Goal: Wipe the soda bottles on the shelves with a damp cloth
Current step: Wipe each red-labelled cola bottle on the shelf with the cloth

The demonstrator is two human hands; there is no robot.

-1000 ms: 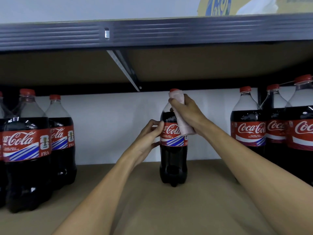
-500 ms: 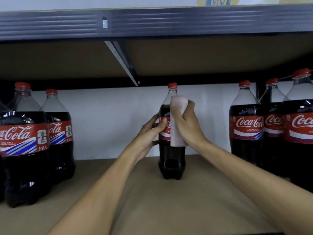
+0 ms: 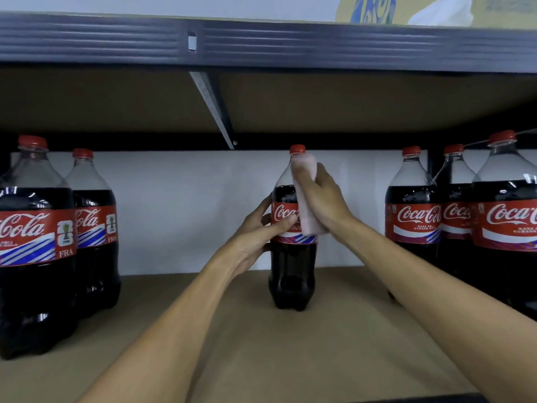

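Observation:
A large cola bottle [image 3: 292, 274] with a red cap and red label stands upright alone in the middle of the brown shelf board [image 3: 290, 350]. My left hand [image 3: 261, 231] grips its left side at the label, thumb across the front. My right hand [image 3: 322, 199] holds a folded pale pink cloth [image 3: 306, 196] and presses it against the bottle's right shoulder and label. The cloth reaches from just under the cap down to the label's lower edge.
Two cola bottles [image 3: 96, 228] stand at the left and three more [image 3: 414, 216] at the right of the same shelf. A dark metal shelf edge [image 3: 261, 42] with a bracket [image 3: 215, 109] runs overhead. A white wall [image 3: 186, 210] backs the shelf.
The cloth in my right hand slid down from the cap to the label, then came back up to the bottle's shoulder. My left hand stayed on the label.

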